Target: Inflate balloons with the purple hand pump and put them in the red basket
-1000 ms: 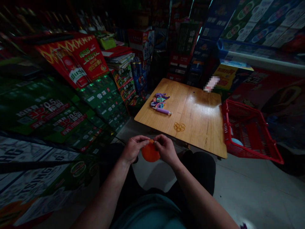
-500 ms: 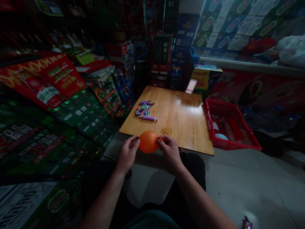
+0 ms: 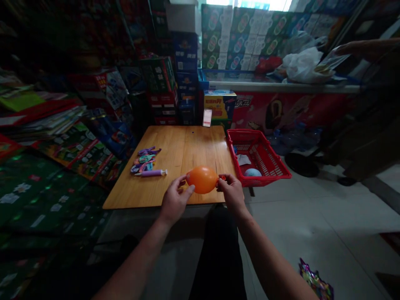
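A small inflated orange balloon [image 3: 202,179] hangs between my two hands over the near edge of a low wooden table [image 3: 187,148]. My right hand [image 3: 231,192] pinches the balloon's neck at its right end. My left hand [image 3: 175,200] cups the balloon's left end with thumb and fingers curled against it. On the table's left side lie a heap of flat coloured balloons [image 3: 145,158] and a purple hand pump [image 3: 151,173].
A red shopping basket [image 3: 261,160] stands on the floor right of the table, with a pale blue ball and a white item inside. Stacked drink cartons and boxes line the left and back. A counter with bags runs along the back right. A shiny wrapper [image 3: 314,282] lies on the tiled floor.
My head has turned right, so the table and basket sit further left in view. The balloon, held flatter near my lap before, is now rounder and stretched sideways between both hands.
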